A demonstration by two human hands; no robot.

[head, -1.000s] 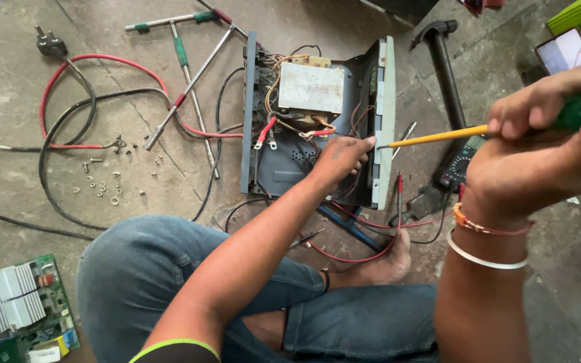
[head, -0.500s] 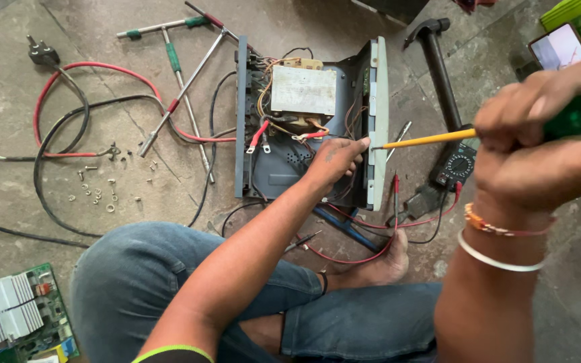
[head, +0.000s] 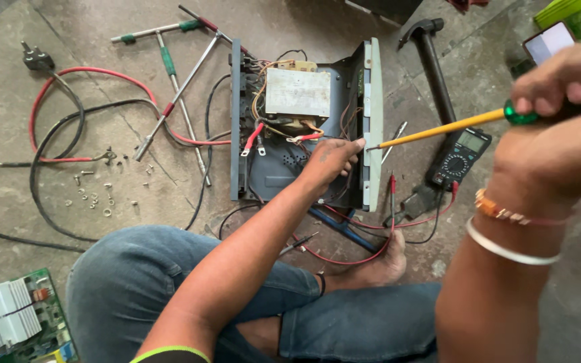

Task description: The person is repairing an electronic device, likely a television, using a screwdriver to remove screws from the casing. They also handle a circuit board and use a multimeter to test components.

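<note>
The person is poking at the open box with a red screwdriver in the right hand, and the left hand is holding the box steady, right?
Not quite. The head view shows the screwdriver has a yellow shaft and green handle, not red. The rest holds: the right hand grips it, and the left hand rests on the open box.

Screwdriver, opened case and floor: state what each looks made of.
Screwdriver: yellow shaft, probably an insulating plastic sleeve over steel; green translucent handle, likely plastic, gripped by the right hand.
Opened case: thin dark grey painted panels with folded edges, apparently sheet metal; the left hand rests inside it.
Floor: grey, mottled, rough and matte, seemingly bare concrete.
</note>
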